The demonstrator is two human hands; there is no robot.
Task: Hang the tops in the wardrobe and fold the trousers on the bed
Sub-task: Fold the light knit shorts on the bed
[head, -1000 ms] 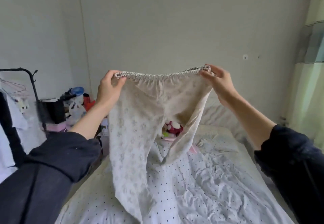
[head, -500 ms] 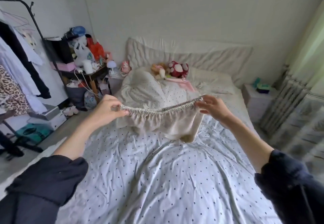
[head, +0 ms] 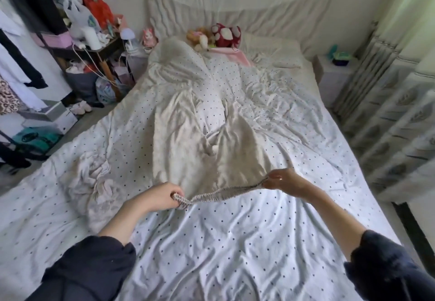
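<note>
I am pinching the elastic waistband point(head: 219, 194) of the pale trousers point(head: 202, 140) at each end, left hand point(head: 157, 196) and right hand point(head: 283, 179) well apart, so the legs are lying flat up the middle of the frame on the dotted bed point(head: 235, 241), ready for folding

The cream trousers point(head: 202, 135) lie spread on the polka-dot bed cover point(head: 235, 241), legs stretched away toward the pillows and parted in a narrow V, the cloth creased and faintly patterned. Their gathered elastic waistband point(head: 219, 194) is lifted just off the cover and sags between its two ends. A second crumpled pale garment point(head: 94, 178) lies heaped just to their left.
</note>
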